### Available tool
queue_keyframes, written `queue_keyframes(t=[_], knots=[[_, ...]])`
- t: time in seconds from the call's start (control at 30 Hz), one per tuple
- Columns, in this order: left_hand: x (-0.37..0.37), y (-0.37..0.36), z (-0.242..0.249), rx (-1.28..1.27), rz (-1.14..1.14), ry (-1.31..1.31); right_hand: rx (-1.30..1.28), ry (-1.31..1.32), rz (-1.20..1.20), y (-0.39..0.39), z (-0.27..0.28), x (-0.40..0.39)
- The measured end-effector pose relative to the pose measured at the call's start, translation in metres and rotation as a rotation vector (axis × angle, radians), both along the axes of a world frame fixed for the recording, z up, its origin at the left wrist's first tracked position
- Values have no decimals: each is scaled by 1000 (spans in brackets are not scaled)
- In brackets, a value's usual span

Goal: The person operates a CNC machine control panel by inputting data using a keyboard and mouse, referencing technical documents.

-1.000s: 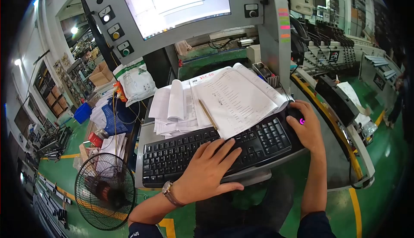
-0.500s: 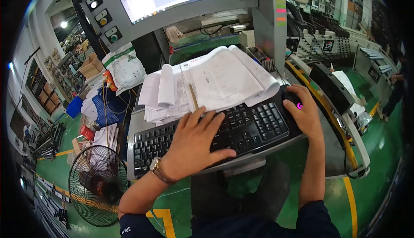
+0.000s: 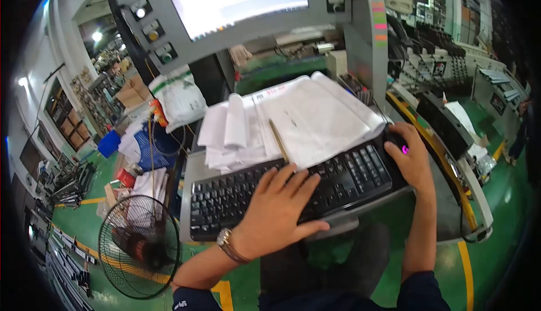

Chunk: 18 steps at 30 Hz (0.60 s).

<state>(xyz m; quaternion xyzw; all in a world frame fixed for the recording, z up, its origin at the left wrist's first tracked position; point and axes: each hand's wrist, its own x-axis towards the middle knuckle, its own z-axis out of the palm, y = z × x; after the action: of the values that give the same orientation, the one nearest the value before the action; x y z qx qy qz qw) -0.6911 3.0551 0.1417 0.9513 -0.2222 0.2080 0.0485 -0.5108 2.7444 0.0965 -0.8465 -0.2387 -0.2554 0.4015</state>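
My left hand (image 3: 282, 204) lies over the black keyboard (image 3: 225, 195), fingers spread and fingertips on its middle keys. A watch (image 3: 225, 240) is on that wrist. To the right of the keyboard, my right hand (image 3: 411, 156) is curled over a dark computer mouse (image 3: 396, 138) with a small pink light. Behind the keyboard lies a stack of printed papers (image 3: 321, 119), its sheets curled at the edges and partly overlapping the keys. On the papers rests a thin brownish pencil (image 3: 277, 139), its lower end close to my left fingertips.
Above the papers stands a grey control panel with a lit screen (image 3: 242, 1) and round buttons (image 3: 152, 31). A white plastic bag (image 3: 179, 99) sits to the left. A black fan (image 3: 139, 246) stands at lower left. A yellow-edged machine rail (image 3: 434, 153) runs along the right.
The whole view has shifted, so the scene sits lower and further right. My left hand has slid slightly right over the keys and the pencil is turned a little. My right hand stays on the mouse.
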Motion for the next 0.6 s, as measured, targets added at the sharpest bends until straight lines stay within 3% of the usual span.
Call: queue_keyframes(t=[0.6], knots=[[2, 3, -12, 2, -4, 8, 25, 56, -49, 6, 9, -12]])
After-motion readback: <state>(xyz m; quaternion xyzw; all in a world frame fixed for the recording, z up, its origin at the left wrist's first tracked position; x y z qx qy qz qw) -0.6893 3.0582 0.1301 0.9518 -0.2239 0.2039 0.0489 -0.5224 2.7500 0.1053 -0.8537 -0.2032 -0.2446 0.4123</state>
